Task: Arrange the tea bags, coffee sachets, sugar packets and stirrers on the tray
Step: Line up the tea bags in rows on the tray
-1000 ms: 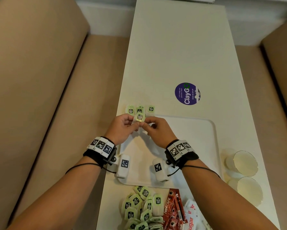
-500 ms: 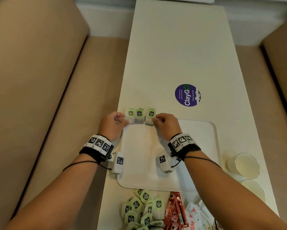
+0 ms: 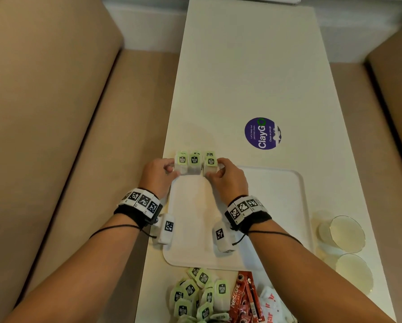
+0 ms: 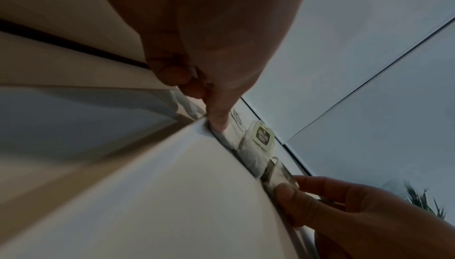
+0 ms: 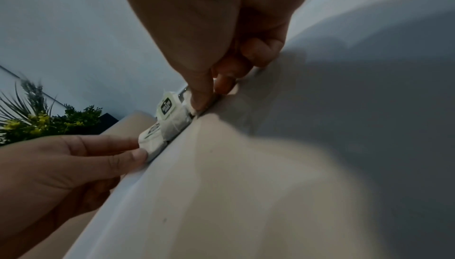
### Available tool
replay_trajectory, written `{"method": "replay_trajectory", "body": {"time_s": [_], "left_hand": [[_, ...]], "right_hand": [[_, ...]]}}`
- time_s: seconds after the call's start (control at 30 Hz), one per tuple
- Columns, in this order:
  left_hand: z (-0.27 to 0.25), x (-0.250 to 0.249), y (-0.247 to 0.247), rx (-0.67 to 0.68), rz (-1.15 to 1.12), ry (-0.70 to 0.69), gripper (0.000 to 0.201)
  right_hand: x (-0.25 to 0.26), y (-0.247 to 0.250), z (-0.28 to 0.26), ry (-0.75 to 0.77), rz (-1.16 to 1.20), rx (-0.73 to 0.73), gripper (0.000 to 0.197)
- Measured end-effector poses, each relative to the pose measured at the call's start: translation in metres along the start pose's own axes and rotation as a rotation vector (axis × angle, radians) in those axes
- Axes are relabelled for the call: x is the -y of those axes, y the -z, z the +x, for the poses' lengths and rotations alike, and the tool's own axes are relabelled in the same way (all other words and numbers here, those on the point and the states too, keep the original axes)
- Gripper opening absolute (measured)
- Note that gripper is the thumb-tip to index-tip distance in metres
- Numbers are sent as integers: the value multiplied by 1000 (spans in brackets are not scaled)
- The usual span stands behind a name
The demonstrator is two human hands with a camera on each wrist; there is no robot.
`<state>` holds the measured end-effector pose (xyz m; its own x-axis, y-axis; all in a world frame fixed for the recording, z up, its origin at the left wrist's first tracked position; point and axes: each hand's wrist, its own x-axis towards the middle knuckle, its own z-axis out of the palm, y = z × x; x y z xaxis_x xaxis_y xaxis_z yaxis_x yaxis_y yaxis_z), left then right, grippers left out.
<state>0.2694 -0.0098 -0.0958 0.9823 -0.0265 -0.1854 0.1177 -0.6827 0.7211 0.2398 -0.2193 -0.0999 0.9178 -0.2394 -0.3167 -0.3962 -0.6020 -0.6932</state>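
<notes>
A row of green-tagged tea bags stands along the far left edge of the white tray. My left hand pinches the leftmost tea bag between thumb and forefinger. My right hand pinches the rightmost tea bag the same way, and the thumb presses it down at the tray rim. The middle tea bag shows its tag between the two hands. A loose pile of tea bags, red coffee sachets and white sugar packets lies on the table's near end.
Two glasses stand right of the tray near the table's right edge. A purple round sticker lies beyond the tray on the white table. Beige benches flank the table on both sides.
A second ago both hands held one tea bag just above the row. It now stands at the row's right end, and the hands have spread to the two ends of the row.
</notes>
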Motion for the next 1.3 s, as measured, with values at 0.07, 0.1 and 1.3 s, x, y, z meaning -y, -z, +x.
{"method": "replay_trajectory", "body": {"time_s": [0.07,0.1,1.3], "left_hand": [[1,0,-1,-7,11,-17,18],[2,0,-1,-8,14,-27,21],[-6,-4,9,-5,-26,68,39]], "right_hand": [[2,-1,0,7,7,2,54],[3,-2,1,8,4,4,54],[8,6,1,-22,113,-2,51]]}}
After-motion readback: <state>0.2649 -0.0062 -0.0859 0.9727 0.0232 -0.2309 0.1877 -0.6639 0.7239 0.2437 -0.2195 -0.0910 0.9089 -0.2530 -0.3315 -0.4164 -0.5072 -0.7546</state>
